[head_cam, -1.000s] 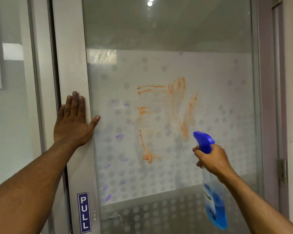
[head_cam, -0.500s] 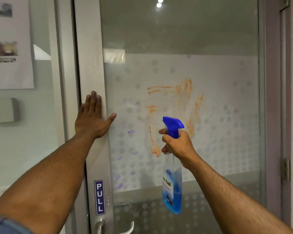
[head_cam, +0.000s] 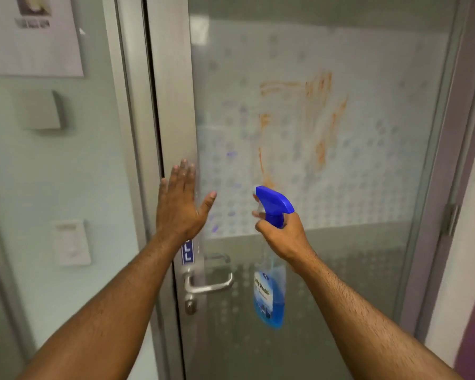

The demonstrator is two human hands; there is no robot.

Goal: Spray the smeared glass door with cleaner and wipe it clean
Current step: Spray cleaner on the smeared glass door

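Your left hand (head_cam: 180, 205) lies flat against the metal door frame (head_cam: 173, 105), fingers straight and together, thumb splayed toward the glass door (head_cam: 368, 160), arm stretched forward. Your right hand (head_cam: 281, 233) grips the neck of the spray bottle (head_cam: 269, 294), fingers curled at the trigger under its blue spray head (head_cam: 273, 201) (nozzle aimed left). Orange smears (head_cam: 320, 105) streak the glass above the bottle; the lever handle (head_cam: 207, 283) sits below your left wrist.
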